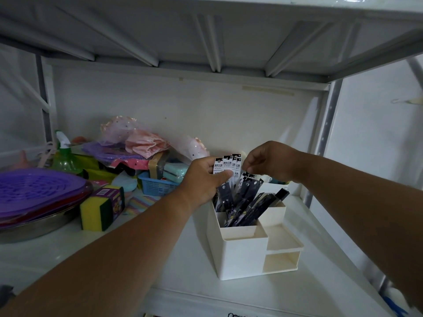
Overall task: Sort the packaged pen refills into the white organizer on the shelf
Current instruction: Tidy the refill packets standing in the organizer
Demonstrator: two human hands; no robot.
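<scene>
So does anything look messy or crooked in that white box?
A bit. The dark refill packs in the white organizer lean sideways to the right instead of standing straight. The left hand grips the white-topped packs upright; the right hand pinches one.

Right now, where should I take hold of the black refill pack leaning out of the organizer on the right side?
Pinch the black refill pack at its free upper end, coming from above and the right. It leans out over the white organizer wall, its lower end buried among other packs. That side looks clear; the left hand and right hand work further left.
</scene>
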